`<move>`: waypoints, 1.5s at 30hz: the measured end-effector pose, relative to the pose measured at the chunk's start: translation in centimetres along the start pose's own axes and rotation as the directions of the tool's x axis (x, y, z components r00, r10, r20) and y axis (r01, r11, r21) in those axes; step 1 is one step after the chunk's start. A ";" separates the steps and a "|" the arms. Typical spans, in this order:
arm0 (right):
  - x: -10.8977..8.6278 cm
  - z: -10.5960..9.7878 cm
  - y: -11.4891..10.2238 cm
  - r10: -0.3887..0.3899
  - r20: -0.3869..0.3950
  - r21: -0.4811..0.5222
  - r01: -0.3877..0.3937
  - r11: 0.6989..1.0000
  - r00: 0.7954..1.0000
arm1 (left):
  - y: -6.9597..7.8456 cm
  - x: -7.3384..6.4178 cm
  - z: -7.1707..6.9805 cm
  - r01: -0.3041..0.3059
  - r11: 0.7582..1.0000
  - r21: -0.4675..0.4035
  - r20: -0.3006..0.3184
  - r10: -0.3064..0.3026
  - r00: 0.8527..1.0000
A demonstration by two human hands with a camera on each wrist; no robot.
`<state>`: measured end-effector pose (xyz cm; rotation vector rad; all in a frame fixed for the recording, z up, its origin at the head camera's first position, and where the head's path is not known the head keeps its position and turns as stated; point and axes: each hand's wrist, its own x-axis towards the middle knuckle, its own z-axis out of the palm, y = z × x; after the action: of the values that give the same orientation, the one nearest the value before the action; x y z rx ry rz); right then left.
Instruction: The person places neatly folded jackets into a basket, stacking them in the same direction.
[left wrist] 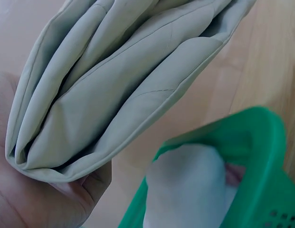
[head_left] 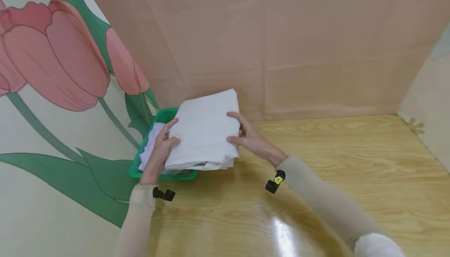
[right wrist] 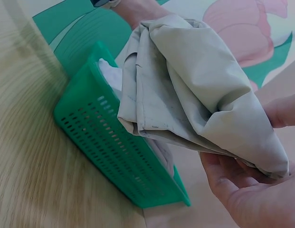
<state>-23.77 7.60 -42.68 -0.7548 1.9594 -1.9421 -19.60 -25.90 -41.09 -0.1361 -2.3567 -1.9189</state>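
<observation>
Both hands grip a folded white cloth from its two sides, above a green plastic basket. My left hand has its thumb on top of the left edge, with fingers around the side. Opposite it, my right hand pinches the right edge between thumb and fingers. In the left wrist view the folded cloth shows several layers. The right wrist view shows the basket with perforated sides below the bundle. Pale cloth lies inside the basket, partly hidden by the held bundle.
The basket stands on a wood-grain table, in the corner by a wall painted with tulips. A pinkish-brown sheet hangs along the back. Another pale wall borders the table's right side.
</observation>
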 end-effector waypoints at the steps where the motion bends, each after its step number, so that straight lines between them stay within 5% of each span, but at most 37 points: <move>1: 0.4 0.3 0.0 -0.002 0.003 0.004 0.002 1.000 1.000 | 0.0 0.0 -0.4 0.004 1.000 0.009 -0.010 -0.004 1.000; 12: 3.9 3.4 0.9 -0.026 0.052 0.116 0.020 0.993 0.998 | 0.4 -0.7 -3.5 0.087 0.993 0.077 -0.125 -0.077 0.989; 20: 6.0 5.6 2.0 -0.025 0.043 0.140 0.019 0.990 0.999 | 0.5 0.0 -6.5 0.128 0.975 0.183 -0.117 -0.108 0.987; 27: 7.2 6.4 2.8 -0.053 0.127 0.180 0.030 0.983 0.990 | -0.4 0.6 -8.4 0.187 0.950 0.250 -0.143 -0.155 0.978; 33: 8.2 7.2 3.1 -0.038 0.155 0.199 0.007 0.980 0.987 | -0.7 0.9 -9.5 0.197 0.931 0.309 -0.153 -0.156 0.976; 45: 10.0 9.6 4.1 0.082 0.068 0.209 -0.095 0.973 0.994 | -1.6 1.8 -10.3 0.256 0.915 0.312 -0.230 -0.189 0.955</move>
<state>-27.49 -5.99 -45.68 -0.6489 1.6882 -2.0100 -21.33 -36.33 -40.32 0.3483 -2.6086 -1.4854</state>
